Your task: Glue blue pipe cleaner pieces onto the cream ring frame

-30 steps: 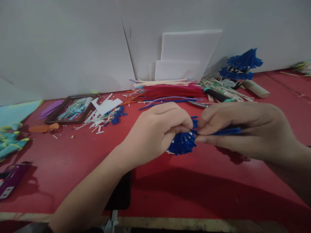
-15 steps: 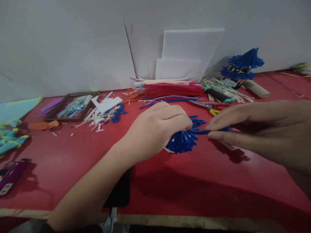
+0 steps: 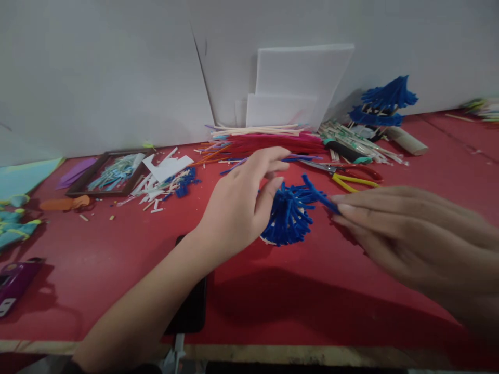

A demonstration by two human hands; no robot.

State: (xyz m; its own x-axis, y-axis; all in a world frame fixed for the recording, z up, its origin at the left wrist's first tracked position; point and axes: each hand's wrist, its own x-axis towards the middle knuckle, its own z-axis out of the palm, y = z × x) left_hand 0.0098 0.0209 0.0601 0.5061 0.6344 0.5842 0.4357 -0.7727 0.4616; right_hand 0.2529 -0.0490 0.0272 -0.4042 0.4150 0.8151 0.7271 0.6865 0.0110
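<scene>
A small cone of blue pipe cleaners (image 3: 290,218) with many splayed strands stands on the red table. My left hand (image 3: 245,195) is at its left side, thumb and fingers apart, with nothing visible between them; the thumb is close to the cone's top, and I cannot tell whether it touches. To the right, my right hand (image 3: 405,234) pinches a short blue pipe cleaner (image 3: 317,193) between thumb and fingertips. Its free end points up and left beside the cone.
Behind my hands lie red pipe cleaners (image 3: 268,143) and pliers (image 3: 351,179). A phone (image 3: 193,306) sits under my left forearm. Paper scraps (image 3: 167,169) and a brown frame (image 3: 81,189) are at left. A larger blue-roofed model (image 3: 385,104) stands at the back right.
My left hand has let go of the cone's strands, opened and shifted left. My right hand has moved slightly down, and the pipe cleaner it holds now tilts up, its free end clear.
</scene>
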